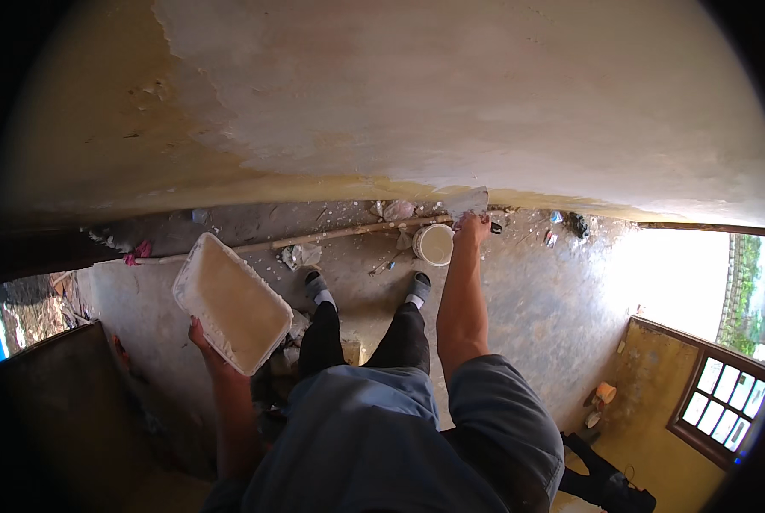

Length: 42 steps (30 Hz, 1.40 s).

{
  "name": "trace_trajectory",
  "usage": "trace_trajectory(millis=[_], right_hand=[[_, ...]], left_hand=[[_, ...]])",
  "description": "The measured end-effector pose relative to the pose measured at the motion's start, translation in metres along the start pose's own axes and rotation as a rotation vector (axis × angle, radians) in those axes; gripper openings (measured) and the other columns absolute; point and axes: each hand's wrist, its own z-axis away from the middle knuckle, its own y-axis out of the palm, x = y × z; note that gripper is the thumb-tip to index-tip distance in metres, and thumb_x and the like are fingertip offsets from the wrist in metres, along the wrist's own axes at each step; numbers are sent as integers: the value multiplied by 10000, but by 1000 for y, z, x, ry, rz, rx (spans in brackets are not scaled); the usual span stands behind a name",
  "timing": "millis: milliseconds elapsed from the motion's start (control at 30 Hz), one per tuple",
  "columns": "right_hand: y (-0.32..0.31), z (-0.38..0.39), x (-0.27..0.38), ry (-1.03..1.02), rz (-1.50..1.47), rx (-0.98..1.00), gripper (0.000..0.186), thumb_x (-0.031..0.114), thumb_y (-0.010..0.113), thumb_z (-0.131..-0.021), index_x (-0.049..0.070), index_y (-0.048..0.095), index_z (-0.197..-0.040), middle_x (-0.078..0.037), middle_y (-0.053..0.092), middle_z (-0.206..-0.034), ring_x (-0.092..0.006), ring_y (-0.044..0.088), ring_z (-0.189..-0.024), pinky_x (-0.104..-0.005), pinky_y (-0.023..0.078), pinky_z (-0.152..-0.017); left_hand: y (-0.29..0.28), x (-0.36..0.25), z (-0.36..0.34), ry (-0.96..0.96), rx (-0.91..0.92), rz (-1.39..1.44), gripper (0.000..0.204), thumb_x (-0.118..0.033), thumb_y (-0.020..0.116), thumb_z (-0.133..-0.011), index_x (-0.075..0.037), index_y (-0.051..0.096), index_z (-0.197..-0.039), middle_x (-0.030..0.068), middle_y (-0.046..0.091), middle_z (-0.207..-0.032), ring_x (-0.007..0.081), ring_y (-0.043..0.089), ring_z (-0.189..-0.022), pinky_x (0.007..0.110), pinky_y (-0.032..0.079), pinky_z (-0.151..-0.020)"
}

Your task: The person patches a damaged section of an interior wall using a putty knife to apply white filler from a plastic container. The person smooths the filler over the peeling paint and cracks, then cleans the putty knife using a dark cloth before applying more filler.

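My left hand (201, 338) grips the lower left side of a white rectangular tray (247, 274), fingers hooked over its edge. Smooth off-white paste (235, 299) covers the tray's bottom, and its rim is crusted with the same stuff. With my right arm stretched forward, my right hand (473, 226) is closed on a wide-bladed putty knife (467, 202), its dark handle end poking out to the right. The blade is close to the foot of the wall (451, 94); whether it touches, I cannot tell. Pale coating spreads over that wall, with bare yellowish patches at the left and along the bottom.
A white bucket (419, 248) stands on the floor just left of my right forearm. A long pole (331, 234) lies along the wall's base among scraps and crumbs. Crumpled plastic (302, 255) sits near my feet. Bright doorway at right, barred window (724, 400) below it.
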Motion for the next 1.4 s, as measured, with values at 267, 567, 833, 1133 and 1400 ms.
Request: trace_trajectory(millis=[267,567,833,1133,1400], right_hand=[[-12,-97,-24,261,-569,65,170,-29,501,-843,135,463,-867,-5,440,-608,-129,388,-458,-297,290,-402],[54,126,87,-224,-406,113,256,-93,489,-822,37,500,-1042,-49,536,-752,-110,475,-573,-265,381,-445],[60,90,152,-749,188,-159,333,-55,392,-820,-26,442,-1148,-151,537,-963,-250,532,-836,-374,441,-743],[96,193,57,-964,313,128,343,-29,463,-855,22,434,-1193,-145,531,-1040,-282,538,-938,-394,441,-820],[114,115,84,-920,349,-106,395,-1,424,-814,-63,334,-1194,-235,415,-1050,-324,459,-964,-463,393,-840]], left_hand=[[16,19,8,-114,141,-45,709,-558,493,-848,-126,335,-1388,89,427,-1349,302,455,-1196,469,408,-974],[12,14,7,-108,165,-1,731,-530,555,-830,-103,337,-1381,102,430,-1342,300,451,-1197,460,400,-981],[9,-1,1,-128,238,35,769,-551,553,-820,-88,322,-1388,114,419,-1352,304,442,-1206,455,395,-985],[-3,-3,1,-80,203,57,680,-542,463,-868,-106,347,-1376,102,450,-1327,302,475,-1178,460,414,-968],[-17,2,-1,-49,84,47,694,-556,447,-865,-109,336,-1383,103,447,-1324,307,465,-1182,459,409,-965]])
